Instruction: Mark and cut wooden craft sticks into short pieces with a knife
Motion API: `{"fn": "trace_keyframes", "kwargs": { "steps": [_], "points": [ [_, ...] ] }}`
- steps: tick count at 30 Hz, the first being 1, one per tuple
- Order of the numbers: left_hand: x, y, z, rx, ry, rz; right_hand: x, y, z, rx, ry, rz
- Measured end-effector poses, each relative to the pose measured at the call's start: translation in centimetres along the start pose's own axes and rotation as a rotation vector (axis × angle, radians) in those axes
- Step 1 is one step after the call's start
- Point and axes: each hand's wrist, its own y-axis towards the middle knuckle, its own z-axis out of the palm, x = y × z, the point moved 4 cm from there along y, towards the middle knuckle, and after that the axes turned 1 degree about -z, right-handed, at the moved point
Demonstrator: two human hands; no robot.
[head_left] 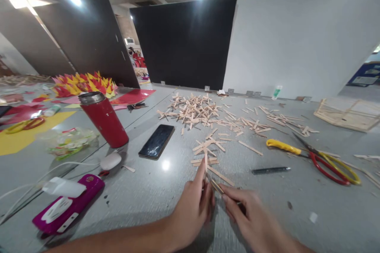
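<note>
My left hand (pixel 194 205) is closed around a thin wooden stick (pixel 206 161) that points away from me, its forefinger stretched along the stick. Just to the right, my right hand (pixel 247 209) grips a slim tool (pixel 216 185), whose far end meets the stick near my left fingers. The tool's exact kind is hard to make out. Short wooden pieces (pixel 208 161) lie flat on the grey table just beyond my hands, some crossing each other. Behind them spreads a large heap of wooden pieces (pixel 194 110).
A phone (pixel 156 141), red bottle (pixel 103 120), purple power strip (pixel 69 203) and white adapter (pixel 63 187) are on the left. To the right lie a black pen (pixel 271 170), scissors (pixel 329 162) and a yellow-handled tool (pixel 283 147). A wooden frame (pixel 348 114) is farther back.
</note>
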Motion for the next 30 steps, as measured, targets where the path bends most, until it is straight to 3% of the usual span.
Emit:
{"fn": "trace_keyframes", "kwargs": {
  "steps": [2,5,7,9,11,13,15,17,22,25,28,30],
  "points": [
    [0.2,-0.2,0.1,0.007,0.054,0.010,1.0,0.5,-1.7,0.067,-0.048,0.001],
    [0.5,-0.5,0.3,-0.006,0.207,0.063,2.1,1.0,-4.8,0.384,-0.096,0.127],
    [0.7,-0.7,0.5,0.005,0.232,0.044,2.4,1.1,-5.9,0.432,-0.085,0.181],
    [0.9,-0.7,0.6,0.039,0.171,-0.029,2.1,0.9,-5.1,0.367,-0.089,0.144],
    [0.8,-0.6,0.6,0.063,0.112,-0.055,1.5,0.4,-3.0,0.218,-0.093,0.062],
    [0.5,-0.5,0.3,0.056,0.108,-0.008,0.9,-0.2,-0.8,0.051,-0.040,0.012],
    [0.3,-0.3,0.2,0.044,0.124,0.033,0.5,-0.6,0.4,-0.033,0.036,0.008],
    [0.3,-0.2,0.1,0.046,0.130,0.037,0.6,-0.4,0.0,-0.007,0.037,0.029],
    [0.2,-0.1,0.8,0.129,0.131,0.049,1.2,0.7,-4.1,0.344,-0.074,0.165],
    [0.2,0.1,0.8,0.136,0.138,0.085,0.9,1.1,-5.0,0.332,-0.100,0.124],
    [0.6,0.2,0.5,0.099,0.130,0.095,0.1,0.9,-3.4,0.299,-0.093,0.107],
    [0.8,0.1,0.3,0.086,0.131,0.078,-0.1,0.6,-2.0,0.202,-0.057,0.060]
  ]
}}
